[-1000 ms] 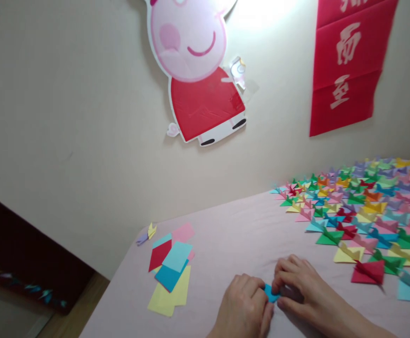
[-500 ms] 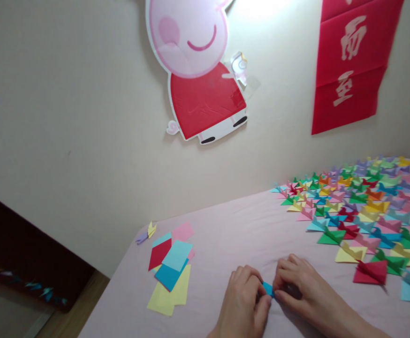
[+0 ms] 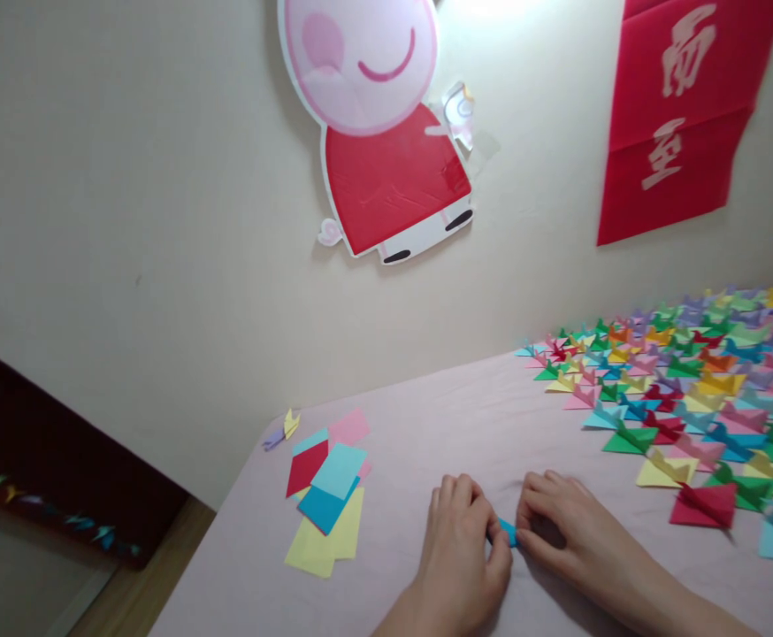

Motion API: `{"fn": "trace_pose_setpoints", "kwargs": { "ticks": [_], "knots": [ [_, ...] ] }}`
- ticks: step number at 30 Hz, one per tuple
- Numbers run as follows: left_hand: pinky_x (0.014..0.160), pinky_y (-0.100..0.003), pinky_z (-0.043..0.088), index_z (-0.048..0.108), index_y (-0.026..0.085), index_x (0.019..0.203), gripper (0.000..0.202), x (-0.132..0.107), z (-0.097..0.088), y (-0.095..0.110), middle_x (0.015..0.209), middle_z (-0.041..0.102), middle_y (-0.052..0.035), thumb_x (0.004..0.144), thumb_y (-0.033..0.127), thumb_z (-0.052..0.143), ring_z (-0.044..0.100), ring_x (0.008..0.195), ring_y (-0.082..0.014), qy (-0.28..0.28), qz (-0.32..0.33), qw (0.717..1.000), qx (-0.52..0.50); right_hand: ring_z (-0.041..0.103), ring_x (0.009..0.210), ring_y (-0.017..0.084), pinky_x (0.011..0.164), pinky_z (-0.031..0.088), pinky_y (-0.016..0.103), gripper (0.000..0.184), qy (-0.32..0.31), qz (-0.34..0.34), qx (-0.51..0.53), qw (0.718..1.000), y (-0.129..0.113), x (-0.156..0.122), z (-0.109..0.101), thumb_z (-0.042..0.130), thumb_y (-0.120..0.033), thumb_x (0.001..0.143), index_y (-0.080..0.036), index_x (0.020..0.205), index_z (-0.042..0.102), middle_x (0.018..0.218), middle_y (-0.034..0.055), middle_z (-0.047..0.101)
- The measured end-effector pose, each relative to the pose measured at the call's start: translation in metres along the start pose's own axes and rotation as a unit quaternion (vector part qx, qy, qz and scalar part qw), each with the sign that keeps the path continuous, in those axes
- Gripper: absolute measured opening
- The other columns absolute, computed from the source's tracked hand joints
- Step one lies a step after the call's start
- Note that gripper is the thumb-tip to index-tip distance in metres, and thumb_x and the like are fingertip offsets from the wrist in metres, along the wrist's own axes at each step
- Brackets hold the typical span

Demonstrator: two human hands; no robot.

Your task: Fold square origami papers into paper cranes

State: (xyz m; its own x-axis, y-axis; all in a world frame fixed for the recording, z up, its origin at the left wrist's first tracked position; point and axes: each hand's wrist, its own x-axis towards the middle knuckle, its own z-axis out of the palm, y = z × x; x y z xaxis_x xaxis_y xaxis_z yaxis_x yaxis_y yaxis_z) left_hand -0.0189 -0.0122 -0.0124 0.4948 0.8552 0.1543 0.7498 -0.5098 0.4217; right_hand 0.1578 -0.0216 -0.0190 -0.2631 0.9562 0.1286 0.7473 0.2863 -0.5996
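A small folded piece of blue paper (image 3: 508, 532) lies on the pale pink tablecloth (image 3: 453, 425), pinched between both my hands. My left hand (image 3: 459, 548) has its fingers curled round the paper's left end. My right hand (image 3: 569, 531) presses its fingertips on the right end; most of the paper is hidden under the fingers.
A loose stack of flat coloured paper squares (image 3: 326, 495) lies left of my hands, with two tiny folded pieces (image 3: 282, 429) near the table corner. Several folded paper cranes (image 3: 684, 398) cover the right side. A cartoon cutout (image 3: 379, 124) and a red banner (image 3: 678, 115) hang on the wall.
My hands have closed in tighter over the blue paper, so less of it shows. The view has shifted slightly up and right.
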Motion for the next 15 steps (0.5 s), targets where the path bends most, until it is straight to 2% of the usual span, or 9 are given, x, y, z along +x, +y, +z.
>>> {"fn": "trace_pose_setpoints", "kwargs": {
  "ticks": [15],
  "knots": [
    [0.086, -0.038, 0.041, 0.055, 0.020, 0.084, 0.008, 0.0011, -0.0008, 0.0033, 0.101, 0.054, -0.0054, 0.082, 0.012, 0.053, 0.045, 0.099, -0.0243, -0.024, -0.007, 0.999, 0.037, 0.057, 0.084, 0.021, 0.078, 0.037, 0.036, 0.012, -0.003, 0.007, -0.024, 1.000, -0.0024, 0.0005, 0.0010, 0.055, -0.017, 0.082, -0.021, 0.071, 0.058, 0.084, 0.0028, 0.064]
  ]
}}
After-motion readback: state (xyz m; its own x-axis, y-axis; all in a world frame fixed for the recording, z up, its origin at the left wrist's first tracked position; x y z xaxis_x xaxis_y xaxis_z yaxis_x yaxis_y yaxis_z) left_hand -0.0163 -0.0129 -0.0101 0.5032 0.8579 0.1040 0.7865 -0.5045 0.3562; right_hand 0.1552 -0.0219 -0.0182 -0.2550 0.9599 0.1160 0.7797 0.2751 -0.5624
